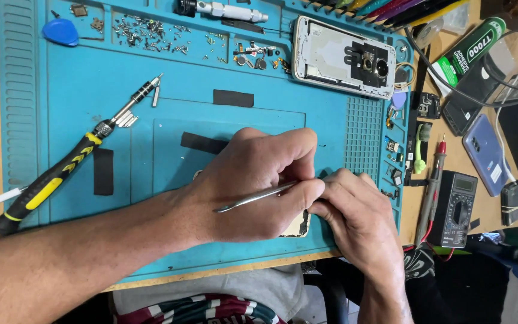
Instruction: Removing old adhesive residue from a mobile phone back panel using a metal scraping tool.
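Note:
My left hand [253, 180] grips a thin metal tool [253, 197], like tweezers or a spudger, with its tip pointed toward my right hand. Beneath the left hand lies a pale phone part [298, 227]; only its lower corner shows. My right hand [355, 210] rests on the blue work mat [169, 78] beside that part, fingers curled tight against the tool's tip. Whether it pinches something small is hidden.
A black and yellow screwdriver [61, 174] lies on the mat's left. An opened phone body [343, 57] sits at the top, with loose screws [145, 30] and a blue pick [61, 31]. A multimeter [454, 207], phones and cables crowd the right.

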